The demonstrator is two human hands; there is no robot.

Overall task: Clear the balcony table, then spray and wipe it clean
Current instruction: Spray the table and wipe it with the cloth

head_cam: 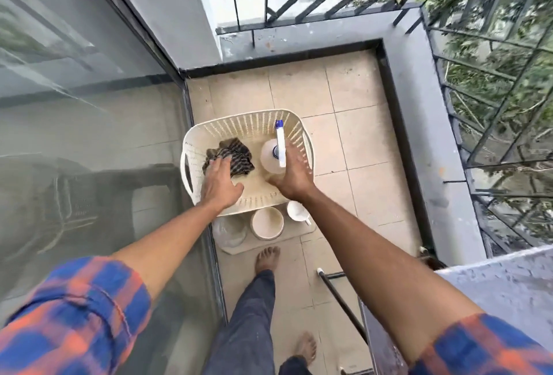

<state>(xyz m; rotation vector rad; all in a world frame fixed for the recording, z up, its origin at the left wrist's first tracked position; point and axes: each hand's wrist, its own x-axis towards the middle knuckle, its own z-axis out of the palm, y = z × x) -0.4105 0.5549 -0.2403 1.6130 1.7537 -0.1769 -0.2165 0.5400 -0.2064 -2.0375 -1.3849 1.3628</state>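
Observation:
A cream plastic basket [254,123] stands on the balcony floor. Inside it lie a dark striped cloth [235,154] and a clear spray bottle [270,157] with a white and blue nozzle. My left hand [220,181] reaches into the basket with straight fingers resting on the cloth's near edge. My right hand [294,172] is open beside the bottle, palm against its right side, fingers not closed round it. Only the grey edge of the balcony table [386,344] shows at the lower right.
A tray [239,247] just before the basket holds a glass bowl [229,232], a cream bowl [267,222] and a white cup [297,210]. A glass door [89,135] runs along the left. A low wall with metal railing [434,135] bounds the far and right sides. My bare feet stand on the tiles.

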